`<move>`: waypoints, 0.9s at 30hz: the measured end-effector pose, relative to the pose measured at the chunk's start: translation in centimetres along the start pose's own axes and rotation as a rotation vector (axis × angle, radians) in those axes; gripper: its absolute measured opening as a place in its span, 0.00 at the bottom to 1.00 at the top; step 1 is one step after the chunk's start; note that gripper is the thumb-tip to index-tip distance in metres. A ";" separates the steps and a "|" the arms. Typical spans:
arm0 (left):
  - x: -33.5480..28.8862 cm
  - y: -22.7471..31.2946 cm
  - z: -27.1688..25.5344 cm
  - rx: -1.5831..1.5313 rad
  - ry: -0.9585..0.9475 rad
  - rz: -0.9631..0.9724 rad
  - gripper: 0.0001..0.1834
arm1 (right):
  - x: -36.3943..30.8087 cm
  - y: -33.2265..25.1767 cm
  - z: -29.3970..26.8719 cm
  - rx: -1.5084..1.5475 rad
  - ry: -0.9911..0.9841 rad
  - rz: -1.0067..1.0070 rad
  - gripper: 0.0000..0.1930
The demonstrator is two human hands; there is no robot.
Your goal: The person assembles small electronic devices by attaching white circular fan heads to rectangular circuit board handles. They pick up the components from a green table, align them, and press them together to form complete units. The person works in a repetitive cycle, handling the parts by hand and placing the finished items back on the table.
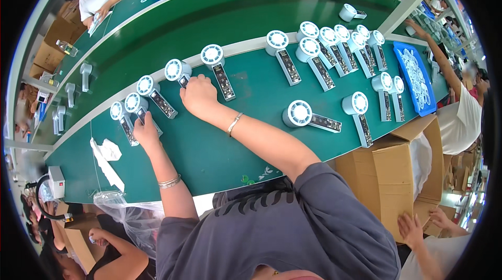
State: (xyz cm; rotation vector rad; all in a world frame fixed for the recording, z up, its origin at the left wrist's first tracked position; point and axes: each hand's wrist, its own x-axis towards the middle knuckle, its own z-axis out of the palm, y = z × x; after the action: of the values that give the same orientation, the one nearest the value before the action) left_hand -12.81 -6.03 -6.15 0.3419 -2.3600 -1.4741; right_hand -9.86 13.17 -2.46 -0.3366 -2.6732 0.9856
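Observation:
Light-blue handheld fans with round slotted heads lie on the green bench, their handles showing dark circuit boards. At the left, my left hand [146, 131] is closed on the handle of one fan [136, 102]. My right hand [200, 95] closes over the handle of another fan [178, 69]; the fingers cover most of that handle. Between them lies a fan [156, 96] that neither hand touches. One more fan [124, 122] rests just left of my left hand, and another [218, 71] is right of my right hand.
Several fans [340, 49] are grouped at the right. A blue tray [434, 106] of pale rings lies beyond them. An open cardboard box [379, 175] stands against the bench at the right. White cloth or paper [107, 157] lies at the left. A raised ledge [246, 45] runs behind. Co-workers are around.

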 end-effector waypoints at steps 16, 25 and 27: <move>-9.6 14.1 7.7 0.673 -0.304 1.201 0.25 | -16.2 14.1 -24.3 -0.370 -0.057 -0.017 0.24; -10.0 16.7 10.2 0.993 -0.658 0.878 0.28 | -15.6 18.0 -20.6 -0.420 -0.082 -0.015 0.14; -10.4 16.6 10.7 1.047 -0.569 0.754 0.25 | -15.4 18.1 -20.8 -0.388 -0.118 -0.029 0.14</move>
State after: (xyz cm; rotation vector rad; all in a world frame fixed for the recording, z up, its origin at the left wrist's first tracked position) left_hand -8.04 13.84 2.86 -0.7713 -2.9753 0.0965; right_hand 13.66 34.24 -1.79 -0.3228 -2.9617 0.4844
